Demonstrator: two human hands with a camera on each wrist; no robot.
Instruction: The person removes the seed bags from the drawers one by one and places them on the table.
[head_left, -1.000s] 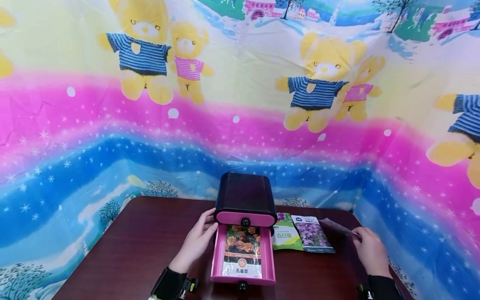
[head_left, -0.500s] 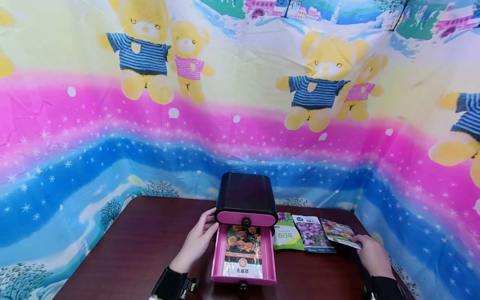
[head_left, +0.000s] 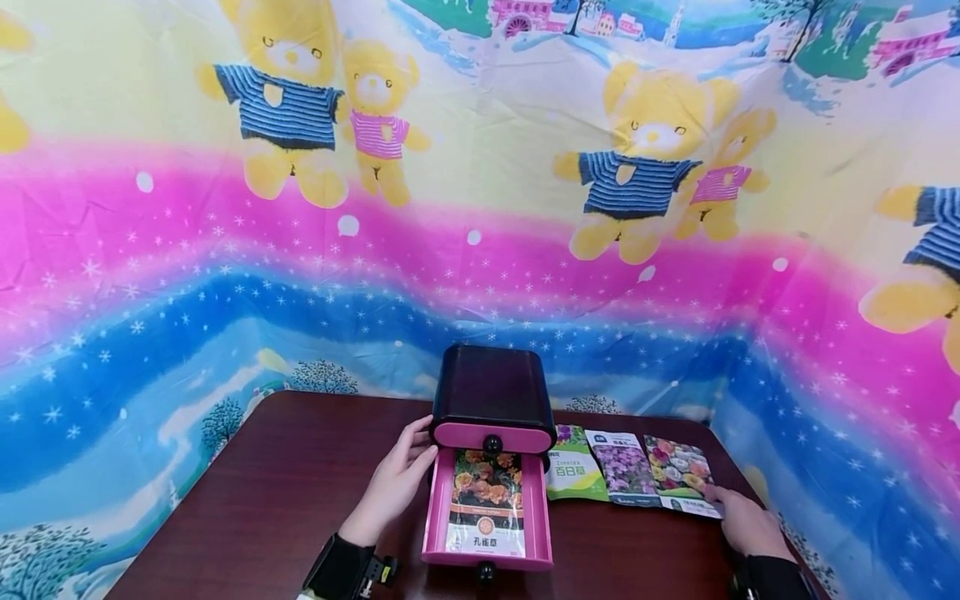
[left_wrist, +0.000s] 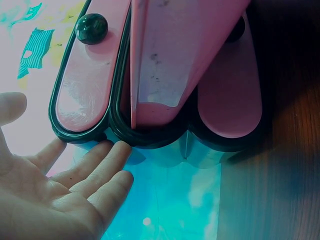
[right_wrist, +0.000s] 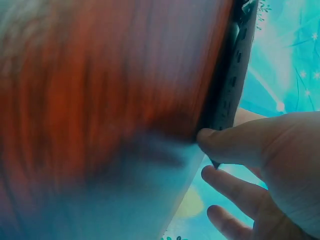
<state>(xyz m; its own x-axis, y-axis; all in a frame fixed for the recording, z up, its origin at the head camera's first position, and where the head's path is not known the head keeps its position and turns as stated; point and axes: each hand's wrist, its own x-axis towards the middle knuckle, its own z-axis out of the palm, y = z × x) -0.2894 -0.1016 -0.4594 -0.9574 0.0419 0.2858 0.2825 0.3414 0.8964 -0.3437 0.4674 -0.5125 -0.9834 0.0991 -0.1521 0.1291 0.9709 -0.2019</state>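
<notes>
A small black drawer unit (head_left: 491, 387) with pink drawer fronts stands on the table. Its pulled-out pink drawer (head_left: 537, 533) holds a seed packet (head_left: 486, 504) with orange flowers. My left hand (head_left: 392, 485) touches the unit's left side; in the left wrist view that hand's fingers (left_wrist: 107, 170) are extended along the black casing. At the right, my right hand (head_left: 750, 521) pinches the lower right corner of a seed packet (head_left: 678, 471) with mixed-colour flowers. In the right wrist view the thumb (right_wrist: 232, 144) presses on this packet (right_wrist: 236, 80), seen edge-on.
Right of the unit lie a green zinnia seed packet (head_left: 573, 471) and a purple-flowered packet (head_left: 626, 468), side by side on the dark wood table (head_left: 300, 492). A bear-print cloth (head_left: 480, 275) hangs behind the table. Below the pulled drawer sits another pink drawer front (left_wrist: 231, 107).
My right hand has lowered the mixed-flower packet from a tilted, edge-on pose to nearly flat beside the purple one, its printed face now showing. My left hand has stayed in place.
</notes>
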